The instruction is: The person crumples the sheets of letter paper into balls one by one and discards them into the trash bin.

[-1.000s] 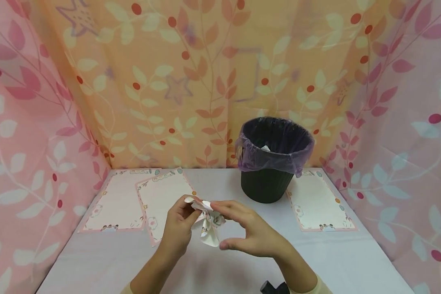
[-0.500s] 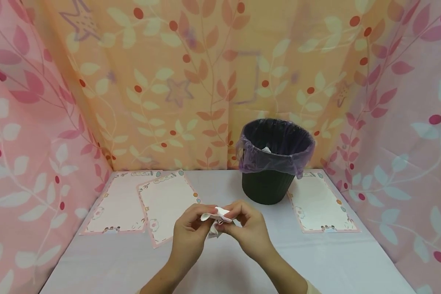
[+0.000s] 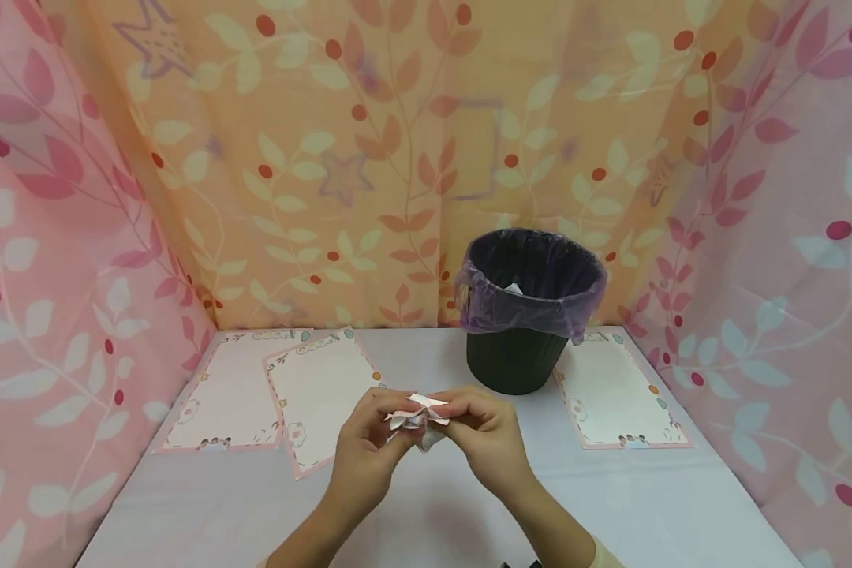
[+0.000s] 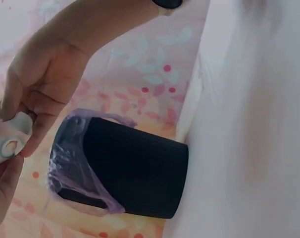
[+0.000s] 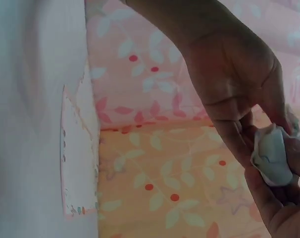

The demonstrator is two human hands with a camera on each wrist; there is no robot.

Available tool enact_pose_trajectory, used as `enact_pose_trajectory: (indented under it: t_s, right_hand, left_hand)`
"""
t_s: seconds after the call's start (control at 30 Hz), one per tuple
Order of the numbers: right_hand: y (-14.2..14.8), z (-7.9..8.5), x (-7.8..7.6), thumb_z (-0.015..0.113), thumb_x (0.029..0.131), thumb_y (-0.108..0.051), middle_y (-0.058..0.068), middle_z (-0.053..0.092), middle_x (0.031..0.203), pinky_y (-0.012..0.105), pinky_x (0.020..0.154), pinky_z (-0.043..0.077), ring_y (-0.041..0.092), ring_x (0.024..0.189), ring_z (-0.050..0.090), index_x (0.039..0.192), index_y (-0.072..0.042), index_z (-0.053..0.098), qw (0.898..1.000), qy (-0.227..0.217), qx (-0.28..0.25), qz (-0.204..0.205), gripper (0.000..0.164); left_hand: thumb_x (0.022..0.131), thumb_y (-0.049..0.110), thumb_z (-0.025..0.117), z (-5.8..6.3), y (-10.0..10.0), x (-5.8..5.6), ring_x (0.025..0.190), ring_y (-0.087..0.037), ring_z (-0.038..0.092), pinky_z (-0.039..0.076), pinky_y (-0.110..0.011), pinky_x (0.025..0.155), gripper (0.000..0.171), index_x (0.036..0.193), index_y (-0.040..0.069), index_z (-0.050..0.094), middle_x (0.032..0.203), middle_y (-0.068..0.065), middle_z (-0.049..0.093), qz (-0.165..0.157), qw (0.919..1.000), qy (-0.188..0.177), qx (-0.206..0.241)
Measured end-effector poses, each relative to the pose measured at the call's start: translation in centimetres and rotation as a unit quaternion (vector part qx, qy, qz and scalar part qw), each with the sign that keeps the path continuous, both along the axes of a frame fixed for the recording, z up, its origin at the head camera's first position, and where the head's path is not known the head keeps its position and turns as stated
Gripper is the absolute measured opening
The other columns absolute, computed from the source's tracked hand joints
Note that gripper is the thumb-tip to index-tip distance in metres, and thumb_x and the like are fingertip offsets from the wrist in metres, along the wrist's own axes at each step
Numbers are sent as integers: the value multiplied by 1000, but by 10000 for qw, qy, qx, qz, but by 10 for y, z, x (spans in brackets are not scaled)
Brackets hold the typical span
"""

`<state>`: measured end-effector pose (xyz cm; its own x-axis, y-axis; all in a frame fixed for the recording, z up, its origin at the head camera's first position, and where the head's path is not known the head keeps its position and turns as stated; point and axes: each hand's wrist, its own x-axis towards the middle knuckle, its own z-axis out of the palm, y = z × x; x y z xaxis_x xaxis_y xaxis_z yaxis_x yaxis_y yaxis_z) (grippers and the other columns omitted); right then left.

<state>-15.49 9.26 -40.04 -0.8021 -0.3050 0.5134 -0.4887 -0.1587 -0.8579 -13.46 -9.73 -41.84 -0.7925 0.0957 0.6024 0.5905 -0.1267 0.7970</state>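
Note:
A crumpled sheet of printed paper (image 3: 426, 426) is held up over the table between both hands. My left hand (image 3: 364, 454) grips its left side with thumb and fingers. On the other side, my right hand (image 3: 495, 446) pinches it with curled fingers and thumb. In the left wrist view the wad of paper (image 4: 10, 141) shows a small round print. The right wrist view shows the paper (image 5: 275, 156) folded small, partly covered by fingers.
A black bin (image 3: 514, 359) with a purple liner bag (image 3: 511, 312) stands at the back right, a white scrap (image 3: 514, 289) inside. Flat sheets with decorated borders lie at left, one sheet (image 3: 220, 394) beside another sheet (image 3: 326, 379). A further sheet (image 3: 618, 394) lies right of the bin.
A second ago my right hand was spread beside the paper; it has since come in to pinch it. The paper is now squeezed smaller, with the hands closer together.

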Motion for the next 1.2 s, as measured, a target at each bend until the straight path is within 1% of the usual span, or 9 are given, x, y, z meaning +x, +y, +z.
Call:
enact_pose_trajectory:
  t_s: [0.17,0.27,0.37,0.5,0.63,0.73,0.87,1.03,1.2]
  right_hand:
    - [10,9,-4,68,94,6,13,68,131,37,91,60,23,117,68,132,-2,67,9789,1516,1246,565,39]
    - [16,14,-7,75,89,5,13,65,135,38,91,60,21,115,68,141,-2,59,9616,2105,1481,952,55]
    - [14,15,-10,83,80,2,14,66,131,38,90,61,22,112,68,140,-3,59,9582,2395,1280,894,64]
    - [6,11,-7,87,76,0,16,67,126,36,93,59,26,115,66,129,-6,66,9710,2185,848,473,57]
    - [-1,2,-2,84,78,5,16,70,120,38,93,59,28,114,68,116,-4,71,9891,1402,374,234,41]
    - [-4,-3,0,82,80,5,15,72,111,39,88,61,26,106,71,108,-1,71,9960,889,121,9,31]
    - [-3,-6,0,80,84,2,14,69,109,34,81,63,20,99,70,101,1,69,9995,-59,-317,-38,21]
    - [0,-2,-3,78,85,2,5,69,106,29,80,62,16,94,70,98,-6,71,9931,-761,-863,215,17]
    - [-5,-2,1,78,86,3,0,72,104,30,81,62,15,94,71,95,-13,76,9902,-970,-954,312,19]
  left_hand:
    - [88,-8,72,9,-13,-4,111,-19,63,58,-26,91,21,102,8,72,112,-3,67,-74,9929,-891,781]
    - [90,-4,72,17,-23,-3,102,-14,65,59,-24,83,25,97,20,75,109,3,69,-492,9799,-1644,1017]
    - [96,-1,66,21,-28,-4,95,-11,66,58,-23,77,28,102,25,74,108,4,67,-1113,9644,-2179,1000]
    - [99,3,64,20,-27,-6,95,-11,66,59,-25,78,25,112,22,73,110,2,68,-1396,9607,-2311,647]
    - [95,4,71,15,-20,-5,96,-14,70,61,-31,81,21,111,17,75,113,-2,73,-995,9672,-2265,573]
    - [95,7,71,11,-15,-4,100,-18,71,61,-31,82,20,115,13,74,119,-5,71,-613,9795,-1898,291]
    - [100,9,66,7,-10,-5,106,-20,65,59,-28,86,36,135,15,64,133,-5,63,-264,9935,-685,-871]
    - [86,12,82,5,-10,-7,110,-17,58,52,-25,91,68,148,15,53,140,-3,59,250,9792,897,-1801]
    - [79,19,88,2,-4,-10,115,-21,58,48,-24,99,57,131,8,67,125,-7,70,1105,9625,1991,-1471]
